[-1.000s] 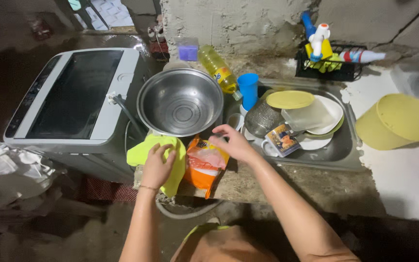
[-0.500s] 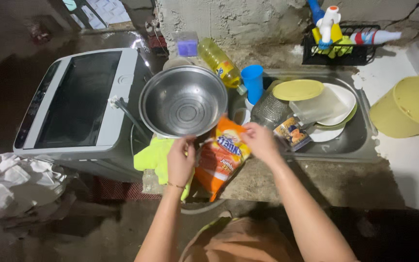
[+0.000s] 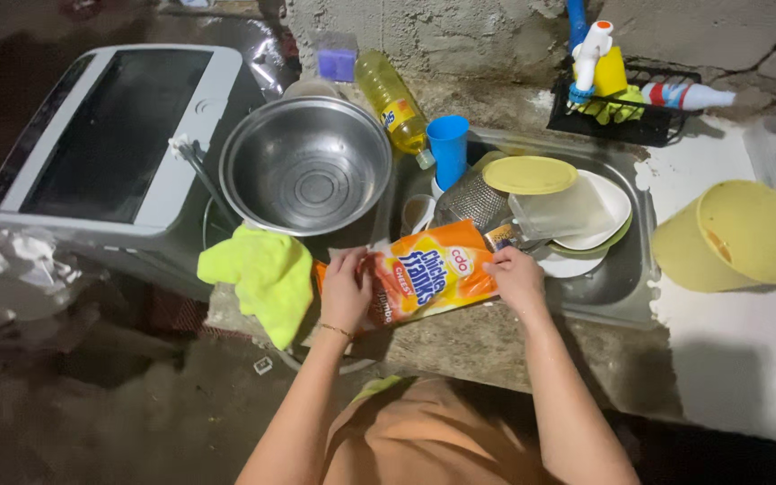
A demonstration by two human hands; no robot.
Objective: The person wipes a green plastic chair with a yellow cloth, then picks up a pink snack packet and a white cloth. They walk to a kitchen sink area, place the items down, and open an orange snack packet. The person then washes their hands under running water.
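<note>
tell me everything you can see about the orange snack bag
The orange snack bag is a glossy plastic pouch, orange with white and red patches and printed lettering. It lies stretched sideways across the concrete counter edge, just in front of the steel bowl and beside the yellow-green cloth. The left hand grips its left end and the right hand its right end, next to the sink. It looks crinkled; whether it is sealed cannot be told.
</note>
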